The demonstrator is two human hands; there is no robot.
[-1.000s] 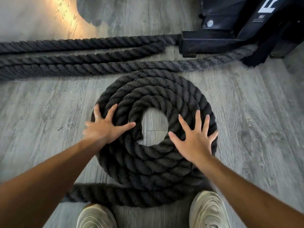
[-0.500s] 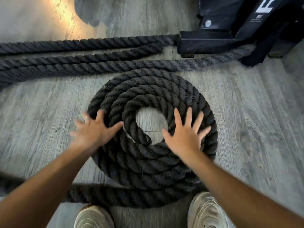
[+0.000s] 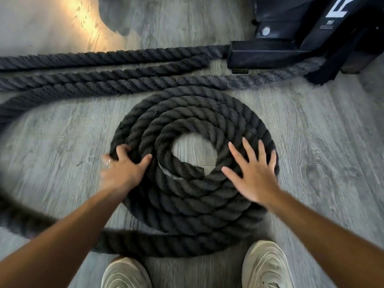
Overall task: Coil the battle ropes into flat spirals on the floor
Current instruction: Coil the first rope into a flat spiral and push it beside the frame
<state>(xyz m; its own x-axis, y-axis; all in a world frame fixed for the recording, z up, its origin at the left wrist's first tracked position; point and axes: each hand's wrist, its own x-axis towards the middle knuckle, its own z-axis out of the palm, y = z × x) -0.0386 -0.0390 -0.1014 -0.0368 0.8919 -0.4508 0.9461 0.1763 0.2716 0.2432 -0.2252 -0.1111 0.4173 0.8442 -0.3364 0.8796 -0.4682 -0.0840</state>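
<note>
Where the battle rope (image 3: 193, 204) lies coiled in a flat spiral on the grey plank floor (image 3: 322, 152), the left hand (image 3: 122, 171) sits on the spiral's left edge with its fingers (image 3: 121, 149) curled over the outer turn, gripping it. The right hand (image 3: 253, 177) rests flat on the right side, fingers (image 3: 247, 148) straight and spread, holding nothing. Uncoiled rope lengths (image 3: 116, 80) run beyond the spiral toward a black frame base (image 3: 264, 53).

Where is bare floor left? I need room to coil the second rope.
Bare floor right of the spiral, below the black frame. A smaller patch left, between straight ropes and the trailing rope. Crowded above the spiral and by the shoes.
</note>
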